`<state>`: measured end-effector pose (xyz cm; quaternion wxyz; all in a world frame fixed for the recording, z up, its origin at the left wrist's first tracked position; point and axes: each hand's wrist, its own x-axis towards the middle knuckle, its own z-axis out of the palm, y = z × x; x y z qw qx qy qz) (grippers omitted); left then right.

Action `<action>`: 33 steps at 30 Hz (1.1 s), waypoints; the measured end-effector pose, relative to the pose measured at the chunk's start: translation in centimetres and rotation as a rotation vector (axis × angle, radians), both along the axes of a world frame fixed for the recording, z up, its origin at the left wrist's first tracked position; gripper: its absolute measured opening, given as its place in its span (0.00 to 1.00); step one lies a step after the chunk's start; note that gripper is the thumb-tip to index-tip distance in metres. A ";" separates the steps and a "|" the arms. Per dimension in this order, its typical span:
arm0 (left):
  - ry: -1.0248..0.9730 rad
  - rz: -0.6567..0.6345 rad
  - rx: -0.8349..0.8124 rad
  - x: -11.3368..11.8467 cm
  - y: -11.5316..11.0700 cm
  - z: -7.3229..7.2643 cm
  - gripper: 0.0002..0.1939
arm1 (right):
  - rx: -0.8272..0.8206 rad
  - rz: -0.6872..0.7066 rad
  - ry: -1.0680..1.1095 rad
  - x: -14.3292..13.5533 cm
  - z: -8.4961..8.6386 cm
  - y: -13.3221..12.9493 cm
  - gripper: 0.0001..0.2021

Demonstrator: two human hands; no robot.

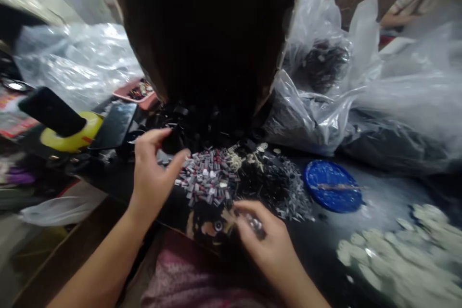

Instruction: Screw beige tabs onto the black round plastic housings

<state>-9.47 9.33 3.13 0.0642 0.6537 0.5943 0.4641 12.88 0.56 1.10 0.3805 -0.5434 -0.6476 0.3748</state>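
My left hand [153, 168] is at the near edge of a heap of black parts [212, 122], thumb and forefinger curved around a dark black part [172, 141]. Its exact kind is blurred. My right hand [265, 236] is curled above the front of the table, with small shiny pieces [254, 224] showing inside its fingers. Something small and dark is at its fingertips. Between the hands lies a pile of small grey and reddish pieces [207, 175]. A small round black ring [218, 225] sits on the worn table edge, left of my right hand.
A large dark open container [209, 33] rises behind the heap. Thin grey pins [294, 192], a blue round lid [332, 186] and pale discs [390, 255] lie rightward. Filled plastic bags [310, 120] stand behind. Leftward are a phone [52, 110], yellow tape roll [70, 134] and pink tray [144, 96].
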 end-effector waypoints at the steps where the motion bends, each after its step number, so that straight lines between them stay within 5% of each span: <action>1: 0.011 -0.114 -0.033 1.3 -2.2 -0.5 0.28 | -0.089 0.011 0.002 -0.2 0.5 0.1 0.10; 3: 0.004 -0.309 -0.157 3.5 -6.3 -1.4 0.30 | -0.214 0.022 -0.019 -0.4 1.3 0.3 0.09; 6: -0.160 -0.394 -0.428 5.1 -9.7 -2.5 0.28 | -0.249 0.006 -0.075 -0.4 1.7 0.4 0.04; 12: -0.687 -0.332 -0.848 4.0 -8.4 -2.9 0.11 | -0.092 0.097 -0.214 -0.3 1.8 2.0 0.05; 16: -1.187 -0.165 -0.855 4.1 -7.9 -2.9 0.12 | 0.145 -0.005 -0.680 -0.9 1.4 5.4 0.08; 19: -1.354 -0.117 -0.826 4.5 -7.8 -2.6 0.13 | 0.174 0.021 -0.900 -1.1 1.1 7.1 0.06; 26: -1.562 -0.227 -0.856 5.3 -7.2 -2.1 0.11 | 0.046 0.105 -0.412 -0.8 1.5 4.5 0.09; 33: -1.737 -0.365 -0.931 5.9 -8.1 -2.3 0.09 | 0.003 0.104 -0.305 -0.8 1.3 2.7 0.09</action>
